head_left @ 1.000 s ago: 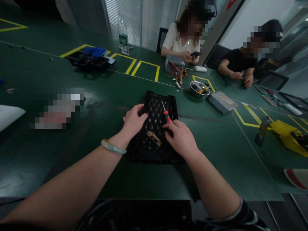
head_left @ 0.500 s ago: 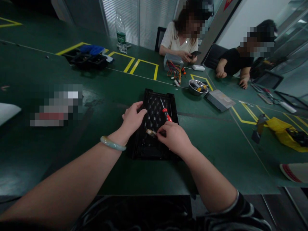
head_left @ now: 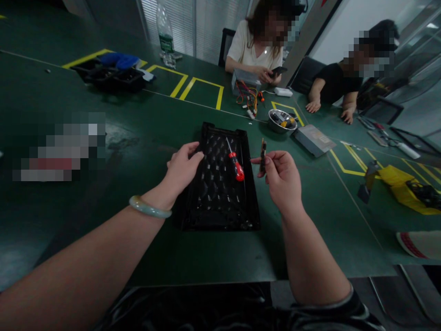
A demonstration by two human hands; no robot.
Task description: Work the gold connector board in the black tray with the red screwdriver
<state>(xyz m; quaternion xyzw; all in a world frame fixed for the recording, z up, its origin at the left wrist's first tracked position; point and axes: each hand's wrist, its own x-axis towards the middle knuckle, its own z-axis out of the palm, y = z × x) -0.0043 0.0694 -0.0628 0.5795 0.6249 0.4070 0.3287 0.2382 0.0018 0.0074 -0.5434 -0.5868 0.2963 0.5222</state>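
Observation:
A black tray-like panel (head_left: 220, 202) with a dimpled inner face lies on the green table in front of me. Inside it rests a red and black screwdriver (head_left: 236, 166), its shaft pointing away from me. My left hand (head_left: 182, 170) is at the panel's left edge, thumb and fingers apart, holding nothing. Just right of the panel, my right hand (head_left: 280, 177) pinches a small, thin circuit board (head_left: 263, 156), held upright above the table.
Farther back are a metal bowl (head_left: 282, 121) of small parts, a flat grey metal box (head_left: 314, 140) and a power supply (head_left: 245, 82) with wires. A bottle (head_left: 166, 41) and black trays (head_left: 113, 78) stand back left. Two people sit across the table; a yellow bag (head_left: 404, 186) lies right.
My right hand has lifted the small board out of the black panel and moved right, turning it upright. The screwdriver now shows whole. My left hand stays by the panel's left edge.

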